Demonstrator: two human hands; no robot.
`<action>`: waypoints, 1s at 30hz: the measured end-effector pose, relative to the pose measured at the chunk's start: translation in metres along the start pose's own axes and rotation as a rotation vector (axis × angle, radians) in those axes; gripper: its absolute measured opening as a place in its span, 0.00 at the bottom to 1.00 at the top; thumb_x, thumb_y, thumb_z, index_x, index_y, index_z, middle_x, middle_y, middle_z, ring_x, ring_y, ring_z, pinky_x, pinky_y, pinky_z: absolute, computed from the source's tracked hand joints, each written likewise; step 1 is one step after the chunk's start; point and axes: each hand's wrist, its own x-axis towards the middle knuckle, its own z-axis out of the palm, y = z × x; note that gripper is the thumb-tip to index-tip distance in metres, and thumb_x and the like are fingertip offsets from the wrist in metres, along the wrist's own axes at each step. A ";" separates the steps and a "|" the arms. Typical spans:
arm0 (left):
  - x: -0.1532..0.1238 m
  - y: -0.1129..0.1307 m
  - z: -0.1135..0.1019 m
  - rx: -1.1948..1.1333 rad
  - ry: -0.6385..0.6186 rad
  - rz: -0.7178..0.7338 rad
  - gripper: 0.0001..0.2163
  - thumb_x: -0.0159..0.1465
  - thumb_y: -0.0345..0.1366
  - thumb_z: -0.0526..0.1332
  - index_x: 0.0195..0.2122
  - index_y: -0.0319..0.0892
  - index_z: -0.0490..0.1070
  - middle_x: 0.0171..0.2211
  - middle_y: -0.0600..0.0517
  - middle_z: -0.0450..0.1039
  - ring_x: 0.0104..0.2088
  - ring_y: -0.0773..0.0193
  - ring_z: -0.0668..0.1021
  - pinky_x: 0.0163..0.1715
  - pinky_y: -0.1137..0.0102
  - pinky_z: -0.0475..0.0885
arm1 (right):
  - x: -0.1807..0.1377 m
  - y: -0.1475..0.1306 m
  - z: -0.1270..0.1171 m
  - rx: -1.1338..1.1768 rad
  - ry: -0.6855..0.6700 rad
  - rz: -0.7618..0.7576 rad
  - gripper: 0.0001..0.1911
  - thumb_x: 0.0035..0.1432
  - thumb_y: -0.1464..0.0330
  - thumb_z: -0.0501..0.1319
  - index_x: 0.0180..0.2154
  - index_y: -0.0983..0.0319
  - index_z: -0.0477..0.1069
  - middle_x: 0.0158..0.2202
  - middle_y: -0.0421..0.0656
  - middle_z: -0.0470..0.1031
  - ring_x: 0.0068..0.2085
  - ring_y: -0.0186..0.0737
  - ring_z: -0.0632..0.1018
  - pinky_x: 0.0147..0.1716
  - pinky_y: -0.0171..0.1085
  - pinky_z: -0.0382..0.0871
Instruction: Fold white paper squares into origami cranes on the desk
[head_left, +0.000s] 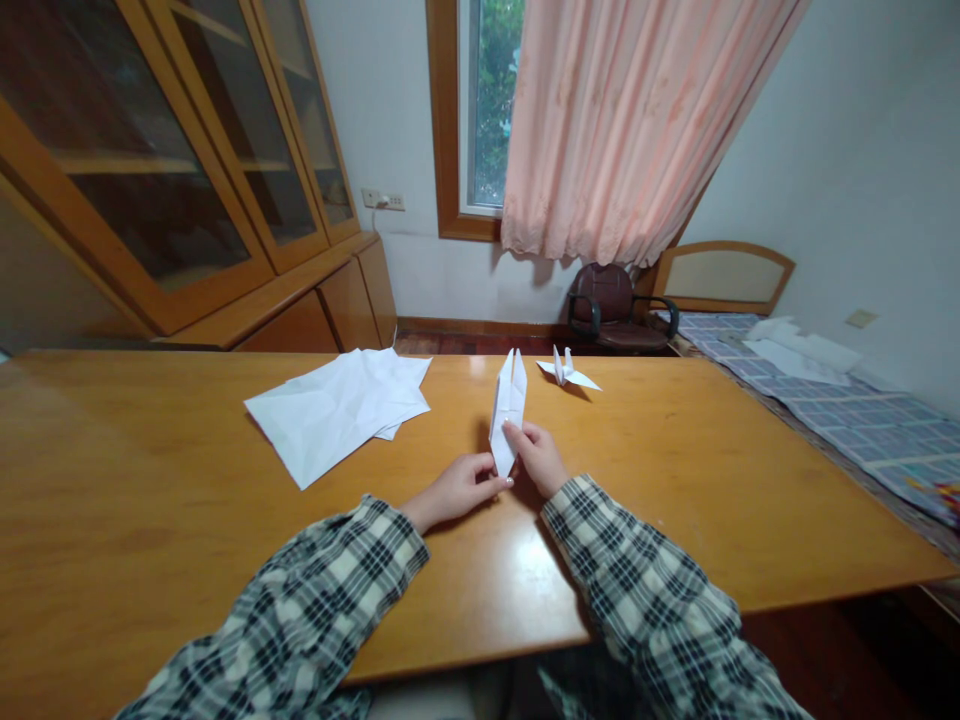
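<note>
A long, narrow folded white paper piece [508, 408] stands up from the wooden table [150, 500], its split tip pointing away from me. My left hand [454, 490] pinches its lower left corner. My right hand [536, 456] pinches its lower right edge with thumb and fingers closed. A finished white paper crane [567, 371] rests on the table just beyond, to the right. A loose stack of creased white paper sheets [341, 410] lies to the left of my hands.
A wooden glass-door cabinet [187, 180] stands at the left wall. A dark office chair [615, 305] sits under the window with the pink curtain [622, 120]. A bed with a checked cover [847, 410] and white papers lies to the right.
</note>
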 end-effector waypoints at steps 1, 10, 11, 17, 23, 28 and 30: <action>0.000 0.000 0.000 0.009 -0.010 -0.010 0.13 0.59 0.44 0.60 0.33 0.37 0.70 0.25 0.53 0.71 0.26 0.66 0.73 0.27 0.73 0.67 | 0.000 0.000 -0.001 0.006 0.010 -0.003 0.24 0.50 0.48 0.59 0.23 0.64 0.67 0.18 0.37 0.64 0.21 0.30 0.63 0.20 0.31 0.55; 0.002 -0.003 -0.002 -0.078 0.019 -0.025 0.22 0.58 0.54 0.58 0.29 0.36 0.69 0.23 0.51 0.71 0.24 0.66 0.73 0.25 0.73 0.68 | -0.002 0.002 -0.001 0.025 -0.071 -0.005 0.24 0.50 0.49 0.60 0.23 0.65 0.69 0.20 0.38 0.66 0.22 0.30 0.65 0.21 0.31 0.56; 0.003 -0.004 -0.002 -0.109 0.058 -0.029 0.23 0.58 0.56 0.56 0.28 0.36 0.68 0.23 0.51 0.70 0.23 0.67 0.73 0.25 0.73 0.68 | -0.002 0.003 0.000 0.032 -0.087 0.001 0.24 0.50 0.49 0.61 0.24 0.65 0.70 0.20 0.38 0.67 0.22 0.30 0.65 0.21 0.31 0.57; 0.007 -0.005 -0.002 -0.189 0.317 0.003 0.22 0.61 0.54 0.53 0.31 0.37 0.68 0.24 0.53 0.68 0.25 0.67 0.70 0.25 0.73 0.65 | -0.003 0.005 0.004 0.071 -0.206 0.048 0.25 0.49 0.48 0.61 0.26 0.65 0.72 0.21 0.39 0.70 0.22 0.31 0.67 0.23 0.31 0.59; 0.008 -0.005 -0.004 -0.169 0.309 0.022 0.21 0.62 0.52 0.53 0.34 0.36 0.70 0.28 0.51 0.71 0.29 0.64 0.70 0.31 0.71 0.66 | -0.003 0.006 0.003 0.029 -0.172 0.035 0.26 0.49 0.46 0.60 0.22 0.64 0.69 0.16 0.36 0.64 0.20 0.30 0.63 0.20 0.31 0.54; 0.006 -0.005 -0.003 -0.125 0.254 0.003 0.23 0.61 0.54 0.52 0.30 0.36 0.70 0.25 0.51 0.69 0.27 0.65 0.69 0.28 0.71 0.64 | 0.000 0.008 0.001 0.030 -0.075 0.036 0.28 0.49 0.44 0.58 0.20 0.63 0.66 0.15 0.36 0.61 0.20 0.30 0.61 0.18 0.31 0.52; 0.006 -0.006 -0.003 -0.128 0.222 -0.002 0.23 0.61 0.55 0.53 0.31 0.36 0.70 0.26 0.51 0.70 0.27 0.65 0.69 0.28 0.71 0.64 | 0.001 0.008 0.001 0.052 -0.057 0.036 0.27 0.48 0.44 0.59 0.21 0.64 0.67 0.16 0.36 0.62 0.20 0.30 0.62 0.18 0.31 0.53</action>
